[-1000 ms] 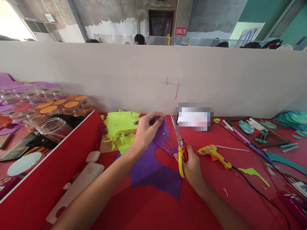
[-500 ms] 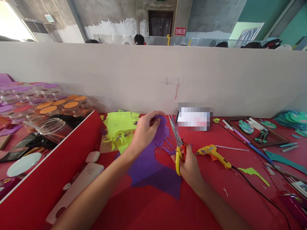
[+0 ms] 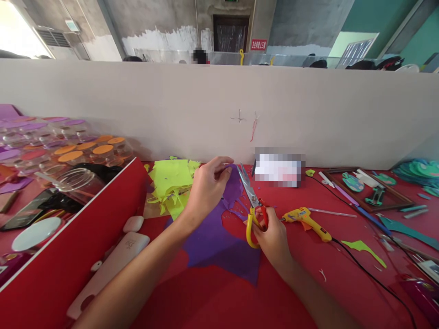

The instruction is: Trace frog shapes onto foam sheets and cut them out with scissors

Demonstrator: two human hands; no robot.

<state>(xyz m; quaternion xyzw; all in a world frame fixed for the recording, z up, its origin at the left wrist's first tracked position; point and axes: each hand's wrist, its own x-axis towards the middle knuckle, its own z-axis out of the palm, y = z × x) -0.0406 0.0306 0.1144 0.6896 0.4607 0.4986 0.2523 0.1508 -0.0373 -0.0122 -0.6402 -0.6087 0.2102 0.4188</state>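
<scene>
My left hand (image 3: 211, 183) pinches a small purple foam piece (image 3: 233, 185), partly hidden by the fingers. In my right hand (image 3: 274, 233) are scissors (image 3: 253, 201) with one yellow and one red handle. Their blades stand a little apart and point up and away, close to the right edge of the held piece; I cannot tell whether they touch it. Beneath the hands a larger purple foam sheet (image 3: 219, 246) with a cut-out edge lies on the red table (image 3: 192, 297). Yellow-green foam scraps (image 3: 169, 176) are heaped beyond my left forearm.
A yellow glue gun (image 3: 307, 221) with a black cord lies right of my right hand. A phone-like screen (image 3: 279, 169) leans at the back. To the left, a red divider (image 3: 85, 224) borders jars with orange lids (image 3: 103, 149); a power bank-like white case (image 3: 109, 274) lies beside it.
The scissors have shifted slightly left toward the held purple piece, and their blades have opened wider. My left hand has turned the piece a little, so less of it shows.
</scene>
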